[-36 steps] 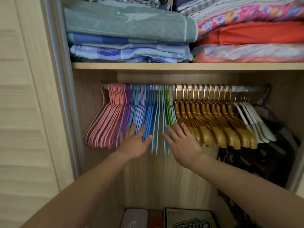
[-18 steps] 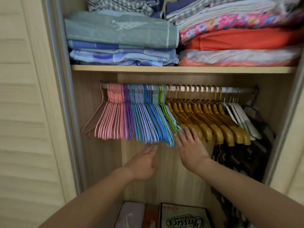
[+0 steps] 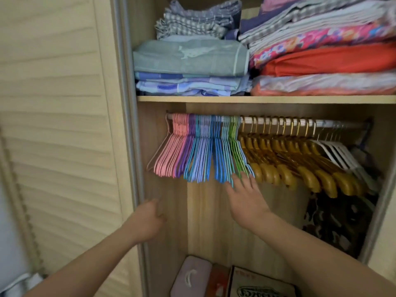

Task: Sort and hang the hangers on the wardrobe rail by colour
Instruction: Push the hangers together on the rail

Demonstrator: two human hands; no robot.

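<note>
Hangers hang on the wardrobe rail [image 3: 351, 124] in colour groups: pink hangers [image 3: 171, 155] at the left, then purple hangers [image 3: 186, 156], blue hangers [image 3: 205, 159], green hangers [image 3: 236, 151], yellow-brown wooden hangers [image 3: 300, 166] and white hangers [image 3: 340, 154] at the right. My right hand [image 3: 246, 196] reaches up with straight spread fingers, the fingertips touching the bottoms of the green and light blue hangers. My left hand [image 3: 147, 219] hangs lower at the wardrobe's left wall, fingers loosely curled, holding nothing.
A shelf [image 3: 257, 99] above the rail carries stacks of folded bedding [image 3: 188, 58]. A slatted door [image 3: 53, 125] stands at the left. Dark patterned cloth [image 3: 334, 219] hangs below the wooden hangers. Boxes and a lilac pouch [image 3: 190, 279] lie on the wardrobe floor.
My left hand dropped away from the blue hangers and moved down to the left wall. My right hand stayed at the green hangers' tips. The view shifted left and up.
</note>
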